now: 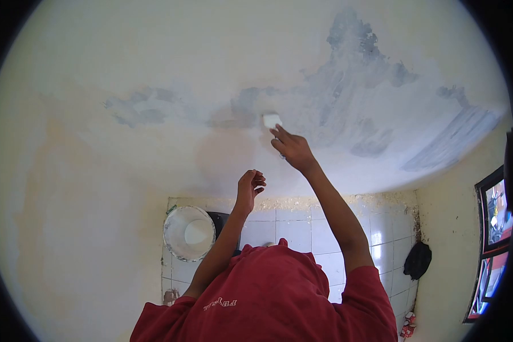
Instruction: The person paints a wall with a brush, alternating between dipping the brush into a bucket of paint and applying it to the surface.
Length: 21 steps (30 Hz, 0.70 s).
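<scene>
My right hand (293, 149) is raised to the wall (171, 154), its fingers closed around a putty knife. The pale, broad blade of the putty knife (272, 121) lies against or very near the wall, at the lower edge of a grey patch; its handle is mostly hidden in my grip. White and grey smears (325, 97) spread across the wall above and to the right. Lower and to the left, my left hand (251, 190) hangs in front of the wall, fingers loosely curled and apart, with nothing visible in it.
A white bucket (174, 251) with a smeared rim stands on the tiled floor (293, 233) at lower left, beside a dark object (218, 218). At right are a black bundle (418, 260), a red and white packet (408, 325) and a dark-framed window (484, 245).
</scene>
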Motion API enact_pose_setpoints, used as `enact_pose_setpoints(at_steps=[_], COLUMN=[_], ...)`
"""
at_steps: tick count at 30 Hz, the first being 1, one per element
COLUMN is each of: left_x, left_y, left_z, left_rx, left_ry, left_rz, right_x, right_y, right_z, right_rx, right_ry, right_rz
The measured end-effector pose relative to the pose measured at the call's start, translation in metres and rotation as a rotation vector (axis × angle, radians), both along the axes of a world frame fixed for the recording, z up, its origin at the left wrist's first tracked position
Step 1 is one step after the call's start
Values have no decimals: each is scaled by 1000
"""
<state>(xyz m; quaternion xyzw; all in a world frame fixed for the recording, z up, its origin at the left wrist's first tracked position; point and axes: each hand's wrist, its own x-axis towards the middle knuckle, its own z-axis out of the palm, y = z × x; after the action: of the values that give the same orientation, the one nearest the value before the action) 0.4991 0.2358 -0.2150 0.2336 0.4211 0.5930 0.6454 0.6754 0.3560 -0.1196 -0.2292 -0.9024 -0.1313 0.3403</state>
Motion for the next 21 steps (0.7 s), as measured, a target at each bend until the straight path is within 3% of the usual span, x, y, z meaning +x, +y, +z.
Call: enact_pose_setpoints(at_steps=[2, 5, 9, 14, 16, 21], left_x=[-1, -3, -6, -2, -1, -1], left_y=[2, -1, 1, 0, 0, 1], left_z=[1, -4, -10, -9, -7, -4], left_rx=[13, 0, -20, -15, -27, -30], left_ry=[-3, -23, -41, -34, -40, -49], left_rz=[10, 35, 39, 31, 20, 8], right_x=[-6, -11, -13, -13, -13, -9], right_y=[-4, -12, -12, -2, -9, -2], right_z=[37, 52, 10, -97, -107, -71], right_rx=[154, 173, 154, -145, -265, -148], right_ry=[121, 257, 212, -18, -98, -61], right_rz=[15, 8, -3, -98, -98, -92])
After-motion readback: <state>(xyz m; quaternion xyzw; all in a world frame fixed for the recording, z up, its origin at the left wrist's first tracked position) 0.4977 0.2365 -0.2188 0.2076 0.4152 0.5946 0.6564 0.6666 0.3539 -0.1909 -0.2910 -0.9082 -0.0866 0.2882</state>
